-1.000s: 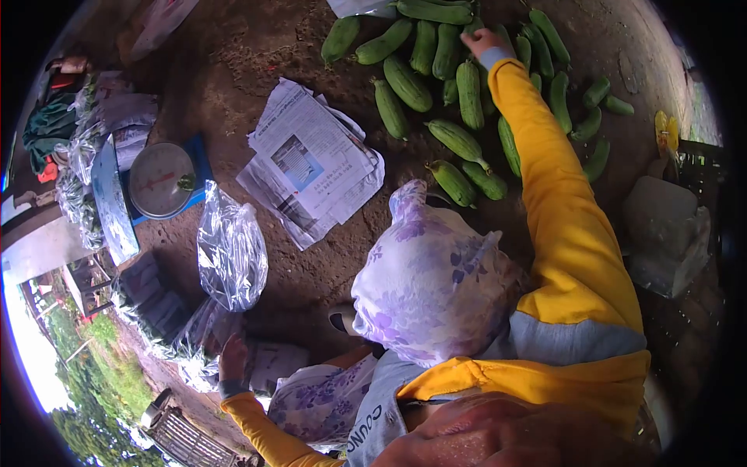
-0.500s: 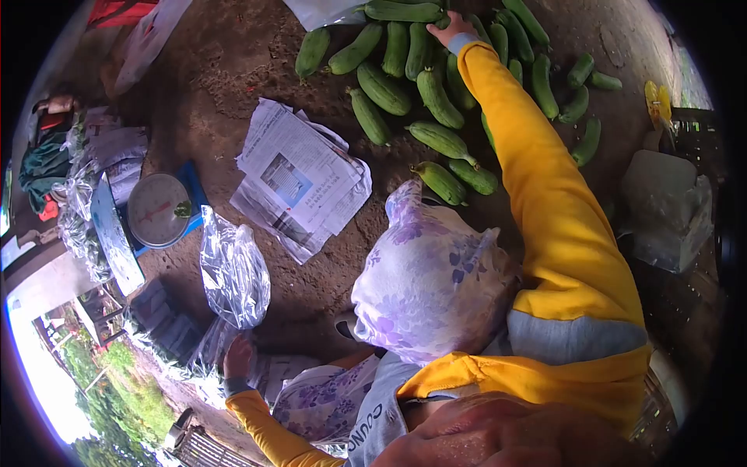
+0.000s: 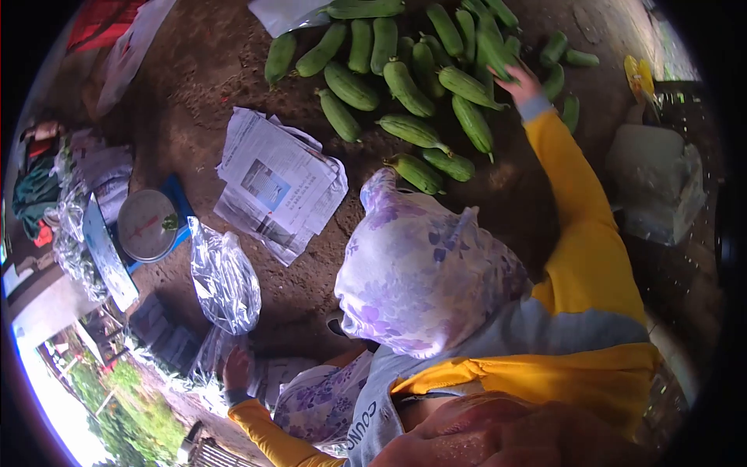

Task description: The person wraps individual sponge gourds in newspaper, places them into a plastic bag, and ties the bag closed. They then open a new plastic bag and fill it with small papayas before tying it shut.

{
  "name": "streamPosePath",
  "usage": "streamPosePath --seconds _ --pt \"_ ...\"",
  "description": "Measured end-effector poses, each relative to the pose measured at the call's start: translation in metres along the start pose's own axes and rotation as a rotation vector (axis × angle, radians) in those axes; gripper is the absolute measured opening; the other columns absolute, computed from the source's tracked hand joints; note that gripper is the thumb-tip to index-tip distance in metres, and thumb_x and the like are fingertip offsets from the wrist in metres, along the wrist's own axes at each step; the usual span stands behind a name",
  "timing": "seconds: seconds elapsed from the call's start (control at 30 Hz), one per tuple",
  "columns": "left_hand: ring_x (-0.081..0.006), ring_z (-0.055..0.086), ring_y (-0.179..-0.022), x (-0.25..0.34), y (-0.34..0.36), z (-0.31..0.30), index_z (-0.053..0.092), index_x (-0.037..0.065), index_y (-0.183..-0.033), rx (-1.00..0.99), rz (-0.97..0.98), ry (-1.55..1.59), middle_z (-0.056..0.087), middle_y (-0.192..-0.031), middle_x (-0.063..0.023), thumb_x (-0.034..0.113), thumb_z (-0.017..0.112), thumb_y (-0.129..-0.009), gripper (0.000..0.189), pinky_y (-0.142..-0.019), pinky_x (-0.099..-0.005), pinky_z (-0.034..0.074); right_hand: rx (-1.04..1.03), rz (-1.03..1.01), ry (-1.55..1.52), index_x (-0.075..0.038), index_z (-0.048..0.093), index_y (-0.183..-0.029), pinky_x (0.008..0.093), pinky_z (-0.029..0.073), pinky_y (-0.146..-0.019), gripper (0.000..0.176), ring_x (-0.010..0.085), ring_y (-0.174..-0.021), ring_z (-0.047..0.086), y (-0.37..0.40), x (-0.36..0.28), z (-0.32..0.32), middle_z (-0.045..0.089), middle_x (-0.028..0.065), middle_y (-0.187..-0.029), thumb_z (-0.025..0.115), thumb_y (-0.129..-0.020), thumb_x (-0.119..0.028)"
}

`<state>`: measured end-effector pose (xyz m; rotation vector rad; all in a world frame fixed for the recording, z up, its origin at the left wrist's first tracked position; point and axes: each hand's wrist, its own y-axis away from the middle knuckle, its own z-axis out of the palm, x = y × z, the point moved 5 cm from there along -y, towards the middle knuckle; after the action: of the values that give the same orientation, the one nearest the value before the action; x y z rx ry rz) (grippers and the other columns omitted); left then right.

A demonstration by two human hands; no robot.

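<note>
My right hand (image 3: 523, 86) is closed around the lower end of a long green gourd (image 3: 492, 45), at the right side of the pile. Around it on the ground lie several more gourds (image 3: 410, 131), some touching or overlapping. Low on the left, my left hand (image 3: 236, 367) rests against clear plastic, its fingers apparently stretched out, though they are small and dim. Just above that hand is a crinkled clear plastic bag (image 3: 224, 276). A bulging white cloth with purple flowers (image 3: 432, 272) covers my knee, between my two arms.
Stacked newspaper sheets (image 3: 284, 187) lie on the bare soil left of the gourds. A round dial scale (image 3: 148, 226) with a blue body stands further left, beside bundled plastic and cloth (image 3: 35, 183). At right is a pale plastic-wrapped container (image 3: 654, 183). White plastic (image 3: 286, 14) lies at the top.
My right hand has moved right and back toward me from the top of the pile and now grips a gourd. My left hand stays near the plastic. The view has shifted slightly.
</note>
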<state>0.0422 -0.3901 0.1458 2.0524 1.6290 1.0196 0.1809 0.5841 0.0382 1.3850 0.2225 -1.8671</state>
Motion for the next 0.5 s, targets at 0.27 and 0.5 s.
streamPosePath --seconds 0.27,0.5 --pt "-0.0151 0.057 -0.097 0.027 0.006 -0.001 0.043 0.006 -0.126 -0.025 -0.286 0.522 0.061 -0.107 -0.0093 0.014 0.061 -0.077 0.053 -0.082 -0.0274 0.047 0.851 0.066 1.990 -0.016 0.029 -0.135 0.0422 0.035 -0.097 0.085 0.0285 -0.121 0.038 0.289 -0.046 -0.292 0.034 0.0099 -0.135 0.073 -0.063 -0.025" --pt "-0.0161 0.056 -0.097 0.035 0.005 -0.004 0.042 0.005 -0.127 -0.057 -0.242 0.369 0.058 -0.110 -0.0103 0.011 0.060 -0.077 0.053 -0.079 -0.0263 0.047 1.165 1.029 1.913 -0.023 0.025 -0.137 0.0570 0.025 -0.098 0.077 0.0258 -0.130 0.023 0.313 -0.044 -0.316 0.022 0.0044 -0.142 0.056 -0.074 -0.054"
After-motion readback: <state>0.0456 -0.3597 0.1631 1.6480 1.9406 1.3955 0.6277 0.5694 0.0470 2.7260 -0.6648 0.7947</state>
